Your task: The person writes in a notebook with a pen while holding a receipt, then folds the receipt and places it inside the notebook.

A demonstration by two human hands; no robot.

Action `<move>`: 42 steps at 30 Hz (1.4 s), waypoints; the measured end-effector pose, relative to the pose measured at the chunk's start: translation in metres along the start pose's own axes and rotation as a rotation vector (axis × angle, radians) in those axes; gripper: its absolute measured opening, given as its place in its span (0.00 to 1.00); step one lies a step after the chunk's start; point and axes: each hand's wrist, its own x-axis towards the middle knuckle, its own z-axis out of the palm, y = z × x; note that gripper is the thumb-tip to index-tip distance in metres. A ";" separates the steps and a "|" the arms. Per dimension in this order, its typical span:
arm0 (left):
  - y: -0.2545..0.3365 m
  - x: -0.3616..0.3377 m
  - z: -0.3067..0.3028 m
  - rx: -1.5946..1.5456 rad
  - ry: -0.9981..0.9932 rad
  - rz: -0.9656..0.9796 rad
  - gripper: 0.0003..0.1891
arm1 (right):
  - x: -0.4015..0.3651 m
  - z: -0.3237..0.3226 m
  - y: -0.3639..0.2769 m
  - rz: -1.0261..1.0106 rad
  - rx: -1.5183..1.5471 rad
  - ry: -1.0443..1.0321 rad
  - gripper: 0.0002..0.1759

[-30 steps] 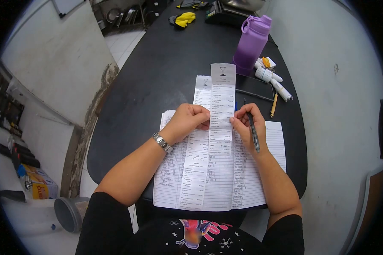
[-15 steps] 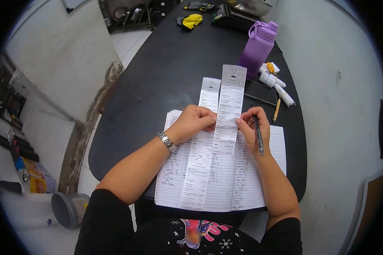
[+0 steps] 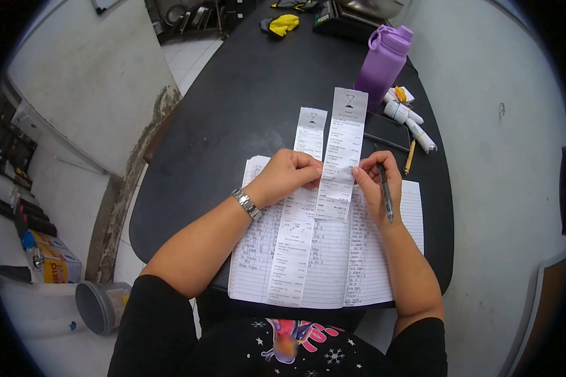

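Could well tear or crease the thin receipt (image 3: pixel 347 132), pinched at mid-length between the closed left hand (image 3: pixel 288 177) and right hand (image 3: pixel 372 188) above the lined sheet (image 3: pixel 410 217) on the bench (image 3: pixel 245 88), through uneven pulling, or mark it with the pen (image 3: pixel 385 191) also gripped in that right hand.

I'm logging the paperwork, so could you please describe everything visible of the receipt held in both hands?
The receipt is a narrow strip of thin white paper, printed in small lines too fine to read, with an hourglass-like mark at its top. The left hand and the right hand, which also holds a pen, pinch its edges mid-length. It overlies a lined sheet beside a longer receipt.
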 end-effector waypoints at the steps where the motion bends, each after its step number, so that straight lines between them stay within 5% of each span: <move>1: 0.000 0.000 0.000 0.005 0.000 0.004 0.10 | 0.000 0.000 0.000 0.000 0.006 0.000 0.11; 42: -0.003 0.001 -0.002 0.144 -0.013 -0.010 0.10 | -0.001 0.002 -0.002 0.061 0.064 -0.047 0.12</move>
